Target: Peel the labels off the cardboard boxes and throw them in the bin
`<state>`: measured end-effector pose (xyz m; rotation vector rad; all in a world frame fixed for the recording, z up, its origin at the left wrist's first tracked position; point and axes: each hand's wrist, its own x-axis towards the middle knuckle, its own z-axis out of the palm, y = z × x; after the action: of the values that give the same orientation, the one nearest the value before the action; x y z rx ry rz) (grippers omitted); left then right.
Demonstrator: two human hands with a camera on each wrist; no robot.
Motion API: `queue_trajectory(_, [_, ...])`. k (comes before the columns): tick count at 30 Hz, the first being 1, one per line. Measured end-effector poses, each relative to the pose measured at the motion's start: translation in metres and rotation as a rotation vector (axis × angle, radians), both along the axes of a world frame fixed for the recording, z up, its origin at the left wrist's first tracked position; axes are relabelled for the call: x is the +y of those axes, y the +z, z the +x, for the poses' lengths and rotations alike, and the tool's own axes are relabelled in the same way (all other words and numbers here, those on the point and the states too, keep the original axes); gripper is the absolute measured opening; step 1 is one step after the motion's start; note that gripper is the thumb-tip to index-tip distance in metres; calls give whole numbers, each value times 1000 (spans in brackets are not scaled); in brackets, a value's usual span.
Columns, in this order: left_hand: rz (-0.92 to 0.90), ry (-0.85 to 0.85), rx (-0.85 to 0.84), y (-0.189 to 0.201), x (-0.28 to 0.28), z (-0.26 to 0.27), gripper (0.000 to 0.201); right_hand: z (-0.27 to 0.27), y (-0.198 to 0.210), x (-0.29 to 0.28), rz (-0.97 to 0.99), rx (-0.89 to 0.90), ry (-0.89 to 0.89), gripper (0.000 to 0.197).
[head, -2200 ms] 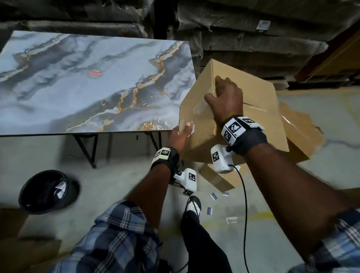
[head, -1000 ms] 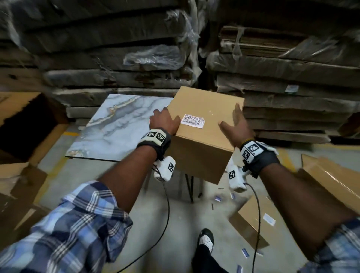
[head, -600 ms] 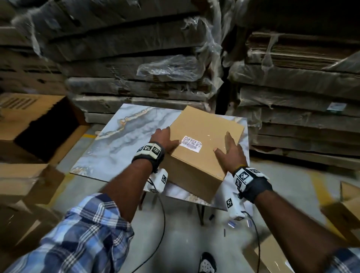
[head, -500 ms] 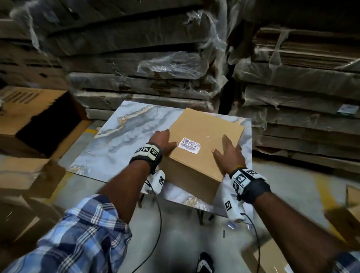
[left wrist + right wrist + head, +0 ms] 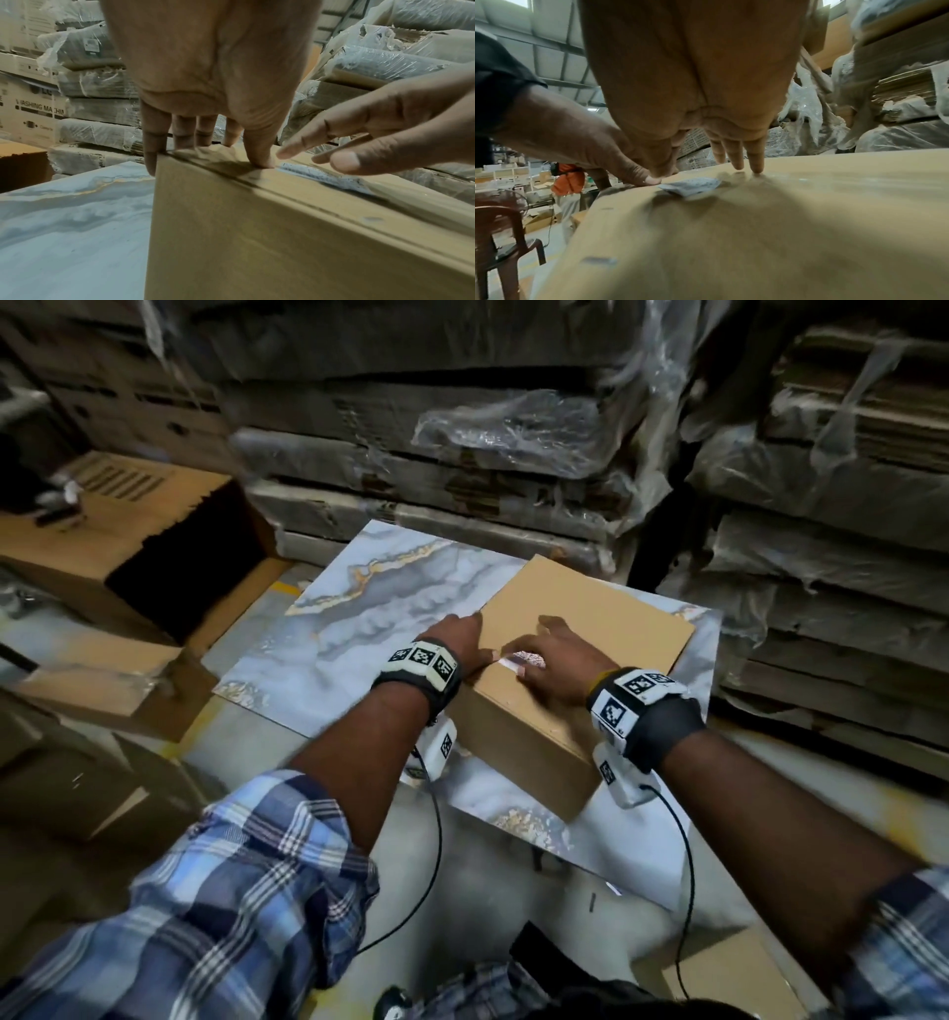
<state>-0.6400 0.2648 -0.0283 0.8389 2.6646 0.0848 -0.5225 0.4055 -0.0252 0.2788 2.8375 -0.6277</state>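
Observation:
A brown cardboard box [image 5: 590, 618] sits on the right part of a marble-patterned table [image 5: 369, 618]. A small white barcode label [image 5: 513, 661] is stuck on its top near the front left corner; in the right wrist view the label [image 5: 690, 185] has one corner lifted. My left hand [image 5: 457, 639] rests at the box's left edge, thumb [image 5: 259, 160] pressing the top just beside the label [image 5: 323, 178]. My right hand [image 5: 554, 654] lies over the label, straight fingertips [image 5: 754, 166] touching the cardboard beyond it. The bin is out of view.
Wrapped stacks of flattened cardboard [image 5: 462, 454] rise close behind the table. Open cardboard boxes [image 5: 128, 541] stand at the left, and another box [image 5: 734, 978] lies on the floor at lower right. A red plastic chair [image 5: 498, 233] stands off to the left.
The box was lifted from the floor, turned label side up and set on the table. Both hands then slid from its sides to the label.

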Motion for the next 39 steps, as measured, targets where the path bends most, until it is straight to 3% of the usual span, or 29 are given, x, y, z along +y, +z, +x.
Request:
queue_trajectory(4, [-66,-65,-1,10,-2,3,49,-7,9,-3,141,-43,31,42])
queue_trajectory(9, [-106,-313,8,10,3,6,47,-9,22,2,213,-92,78,49])
queue_trajectory(16, [-112,-421,-2,19,-4,-12,65,-21,33,-7,312,-184,73,60])
queue_trajectory(20, [-120,-486,53,14,-1,-20,63,-33,39,-14,343,-252,64,61])
queue_trajectory(31, [-138,-537,162,14,-2,-31,63,-36,35,-19,329,-273,-3,54])
queue_trajectory(39, [-151,-508,144,11,1,-43,63,-42,35,-18,363,-263,58,53])
